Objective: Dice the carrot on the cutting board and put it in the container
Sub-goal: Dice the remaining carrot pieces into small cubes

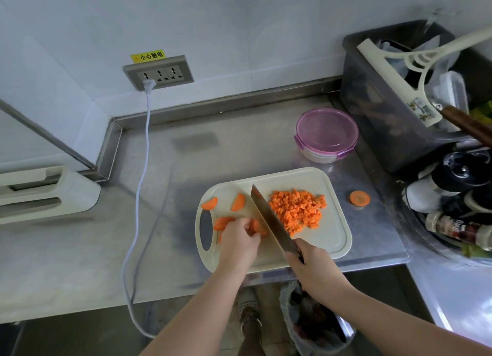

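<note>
A cream cutting board (330, 238) lies on the steel counter. A heap of diced carrot (299, 209) covers its right half. Loose half-round carrot slices (237, 202) lie on its left half. My left hand (238, 242) presses a stack of carrot slices (256, 226) against the board. My right hand (311, 265) grips the handle of a kitchen knife (271, 220), whose blade runs diagonally between the slices and the dice. A round container with a purple lid (326, 133), closed, stands behind the board.
One round carrot slice (359, 198) lies on the counter right of the board. A grey bin (394, 108) of utensils and spice bottles (458, 229) crowd the right side. A white cable (138, 196) hangs from the wall socket (158, 73) on the left.
</note>
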A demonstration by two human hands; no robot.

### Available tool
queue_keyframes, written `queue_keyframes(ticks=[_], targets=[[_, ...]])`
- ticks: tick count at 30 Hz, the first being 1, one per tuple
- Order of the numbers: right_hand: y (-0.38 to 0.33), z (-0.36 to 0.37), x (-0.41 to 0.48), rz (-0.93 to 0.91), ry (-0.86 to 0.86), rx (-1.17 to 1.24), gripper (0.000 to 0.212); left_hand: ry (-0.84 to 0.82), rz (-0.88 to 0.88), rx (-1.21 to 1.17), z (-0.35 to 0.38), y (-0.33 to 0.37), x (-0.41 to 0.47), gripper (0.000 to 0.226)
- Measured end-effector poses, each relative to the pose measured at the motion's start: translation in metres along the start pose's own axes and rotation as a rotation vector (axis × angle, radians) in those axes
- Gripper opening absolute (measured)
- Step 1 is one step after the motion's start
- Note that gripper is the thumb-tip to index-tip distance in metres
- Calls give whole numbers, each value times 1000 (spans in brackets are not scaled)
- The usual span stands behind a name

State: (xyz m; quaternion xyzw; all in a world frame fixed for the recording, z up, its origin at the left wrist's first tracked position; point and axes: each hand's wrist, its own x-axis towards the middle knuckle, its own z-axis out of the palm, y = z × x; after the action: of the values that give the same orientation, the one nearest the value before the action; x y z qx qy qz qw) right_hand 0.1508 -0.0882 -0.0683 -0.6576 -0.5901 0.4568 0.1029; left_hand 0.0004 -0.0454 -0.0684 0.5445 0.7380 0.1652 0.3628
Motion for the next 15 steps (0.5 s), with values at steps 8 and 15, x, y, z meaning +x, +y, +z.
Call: queue_keyframes(ticks=[8, 15], targets=[[-5, 8, 2, -48, -23, -132, 22, 45, -131, -192, 8, 8, 10, 33], [-9, 6, 2, -100, -67, -229, 33, 93, -174, -203, 11, 11, 14, 27]])
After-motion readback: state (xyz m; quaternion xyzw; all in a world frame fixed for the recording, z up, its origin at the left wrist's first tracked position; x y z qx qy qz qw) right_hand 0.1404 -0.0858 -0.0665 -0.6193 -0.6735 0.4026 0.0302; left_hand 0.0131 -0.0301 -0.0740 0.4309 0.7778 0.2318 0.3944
